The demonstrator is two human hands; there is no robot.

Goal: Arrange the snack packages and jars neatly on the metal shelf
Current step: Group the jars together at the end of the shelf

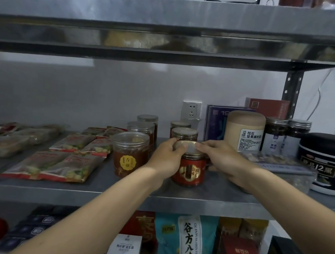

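A red-labelled jar (191, 172) with a gold lid stands near the front of the middle metal shelf (156, 201). My left hand (166, 159) wraps its left side and lid edge. My right hand (226, 162) grips its right side with fingertips on the lid. Two similar gold-lidded jars (184, 133) stand in a row behind it. To the left, three clear jars (129, 154) with silver lids form another row. Flat red snack packets (58, 164) lie in rows on the shelf's left part.
On the right stand a beige canister (244, 131), two dark jars (285, 131), a black tub (325, 163) and boxes (267, 108) against the wall. A flat clear packet (277, 162) lies behind my right wrist. A wall socket (191, 109) sits behind the jars. Bags and boxes fill the lower shelf.
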